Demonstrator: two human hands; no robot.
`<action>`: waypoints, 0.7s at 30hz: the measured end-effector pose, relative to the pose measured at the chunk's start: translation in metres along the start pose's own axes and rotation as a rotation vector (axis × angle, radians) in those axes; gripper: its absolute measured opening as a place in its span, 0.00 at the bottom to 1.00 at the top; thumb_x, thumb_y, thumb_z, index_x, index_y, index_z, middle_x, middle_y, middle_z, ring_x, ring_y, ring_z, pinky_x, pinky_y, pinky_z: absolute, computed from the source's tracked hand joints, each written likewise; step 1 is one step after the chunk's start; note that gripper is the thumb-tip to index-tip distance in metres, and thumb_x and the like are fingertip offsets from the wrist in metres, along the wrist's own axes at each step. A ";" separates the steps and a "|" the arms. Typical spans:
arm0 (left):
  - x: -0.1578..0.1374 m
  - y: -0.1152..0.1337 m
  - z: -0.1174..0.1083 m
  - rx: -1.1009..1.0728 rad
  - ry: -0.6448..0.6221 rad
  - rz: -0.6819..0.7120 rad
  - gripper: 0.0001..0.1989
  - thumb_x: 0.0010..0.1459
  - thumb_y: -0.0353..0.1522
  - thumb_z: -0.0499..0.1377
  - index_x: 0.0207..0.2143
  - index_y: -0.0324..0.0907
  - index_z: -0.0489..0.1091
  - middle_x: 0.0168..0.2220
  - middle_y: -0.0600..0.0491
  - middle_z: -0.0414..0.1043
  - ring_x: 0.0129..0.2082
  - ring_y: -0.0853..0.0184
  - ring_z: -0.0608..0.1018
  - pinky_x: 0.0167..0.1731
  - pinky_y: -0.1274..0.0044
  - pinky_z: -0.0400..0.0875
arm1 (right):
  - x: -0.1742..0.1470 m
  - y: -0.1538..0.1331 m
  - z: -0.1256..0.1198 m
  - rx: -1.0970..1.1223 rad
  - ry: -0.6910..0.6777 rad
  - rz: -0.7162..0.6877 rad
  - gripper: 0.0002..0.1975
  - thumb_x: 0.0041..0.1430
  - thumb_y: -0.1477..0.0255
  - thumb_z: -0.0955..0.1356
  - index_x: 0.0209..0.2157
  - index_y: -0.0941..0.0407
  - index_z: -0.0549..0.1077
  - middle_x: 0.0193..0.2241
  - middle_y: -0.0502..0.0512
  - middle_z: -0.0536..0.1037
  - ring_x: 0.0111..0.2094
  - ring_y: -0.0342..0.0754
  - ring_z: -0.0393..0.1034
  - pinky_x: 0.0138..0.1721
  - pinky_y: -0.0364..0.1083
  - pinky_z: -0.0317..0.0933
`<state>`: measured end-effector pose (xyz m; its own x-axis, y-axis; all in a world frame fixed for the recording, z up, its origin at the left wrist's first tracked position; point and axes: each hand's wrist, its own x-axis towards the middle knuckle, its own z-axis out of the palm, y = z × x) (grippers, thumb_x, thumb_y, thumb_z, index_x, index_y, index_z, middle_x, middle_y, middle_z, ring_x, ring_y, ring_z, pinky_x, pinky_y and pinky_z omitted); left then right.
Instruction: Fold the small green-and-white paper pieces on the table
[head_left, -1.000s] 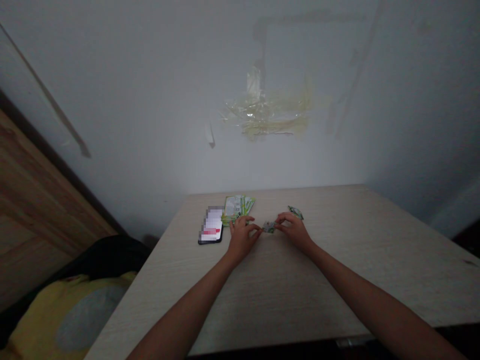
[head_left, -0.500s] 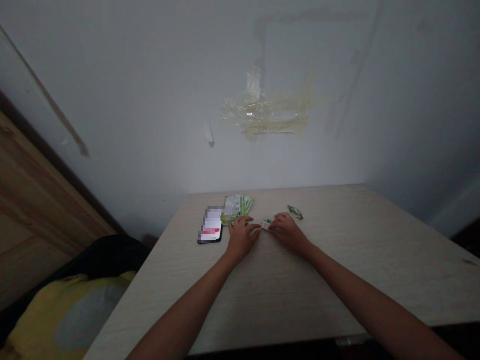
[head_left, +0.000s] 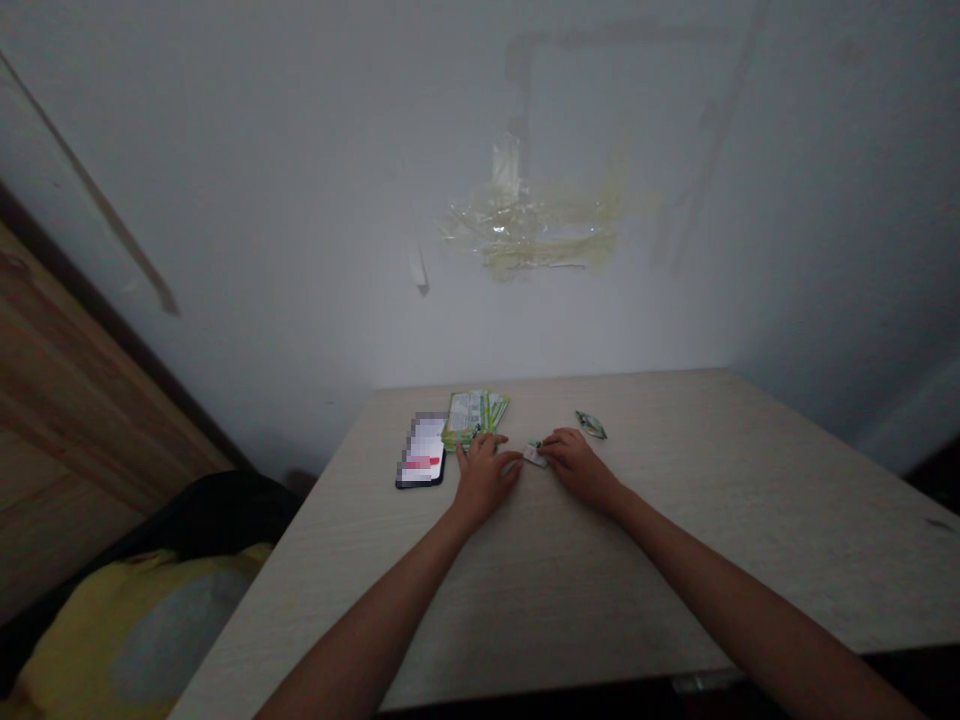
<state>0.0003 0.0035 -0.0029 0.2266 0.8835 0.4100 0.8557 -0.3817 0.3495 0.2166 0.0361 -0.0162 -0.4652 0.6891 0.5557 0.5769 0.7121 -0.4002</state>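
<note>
A small white and green folded piece [head_left: 533, 454], which looks like folded paper, lies on the table between my hands. The fingers of my right hand [head_left: 577, 465] are closed on its right end. My left hand [head_left: 486, 478] rests on the table to its left, fingers apart, one fingertip at or very near the piece's left edge. Just beyond that hand is a loose stack of green and white printed sheets or packets [head_left: 469, 412]. Another small folded green piece [head_left: 591, 425] lies past my right hand.
A phone [head_left: 421, 460] with a lit, pixelated screen lies left of the stack. The pale wooden table [head_left: 675, 580] meets a wall [head_left: 300, 200] with old tape on it. Left of the table are a yellow and grey plush item [head_left: 165, 620] and wooden boards [head_left: 60, 400].
The small folded piece is turned or flattened slightly and shows more white. My right hand has shifted a little; my left hand is nearly still.
</note>
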 end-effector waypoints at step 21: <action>0.000 -0.003 0.003 0.071 -0.032 -0.035 0.12 0.58 0.39 0.60 0.45 0.60 0.74 0.58 0.56 0.65 0.61 0.51 0.59 0.58 0.42 0.37 | 0.001 0.002 0.001 0.117 -0.038 -0.010 0.13 0.54 0.78 0.68 0.41 0.53 0.79 0.40 0.58 0.77 0.46 0.52 0.67 0.51 0.54 0.61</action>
<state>-0.0008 0.0049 -0.0062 0.2096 0.9048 0.3706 0.8938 -0.3310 0.3025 0.2171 0.0388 -0.0168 -0.4969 0.6848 0.5330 0.4905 0.7283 -0.4785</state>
